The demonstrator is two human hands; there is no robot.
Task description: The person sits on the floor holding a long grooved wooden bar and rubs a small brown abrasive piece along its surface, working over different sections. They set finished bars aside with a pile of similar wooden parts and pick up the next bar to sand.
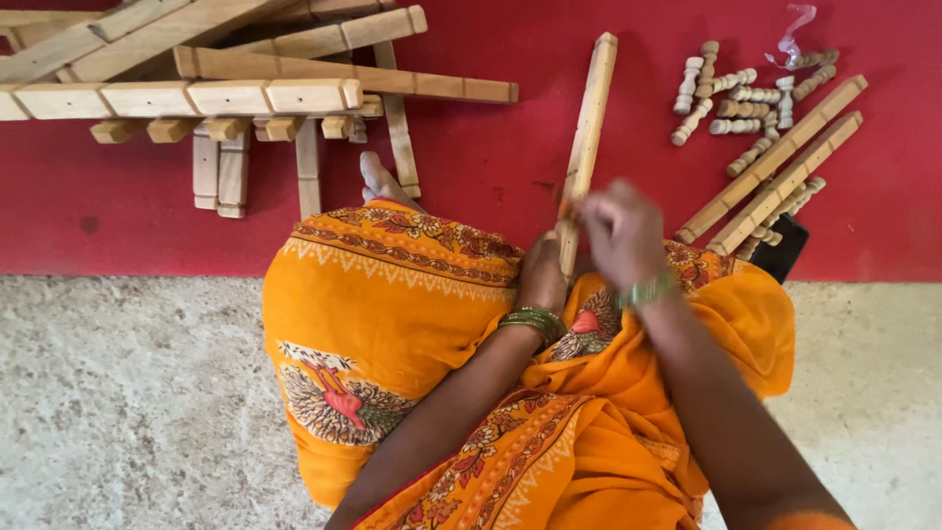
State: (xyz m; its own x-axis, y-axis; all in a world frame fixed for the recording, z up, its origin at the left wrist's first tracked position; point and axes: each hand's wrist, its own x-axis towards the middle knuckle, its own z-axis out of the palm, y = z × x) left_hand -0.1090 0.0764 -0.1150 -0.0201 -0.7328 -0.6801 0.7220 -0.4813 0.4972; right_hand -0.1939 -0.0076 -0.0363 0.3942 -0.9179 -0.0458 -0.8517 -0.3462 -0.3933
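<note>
The wooden slat [587,128] slants from the lap out over the red mat [491,177], left hand [543,280] clamped on its near end, right hand [620,231] pinched against it, its holes unfilled and the turned pegs [731,98] loose to the right.
</note>
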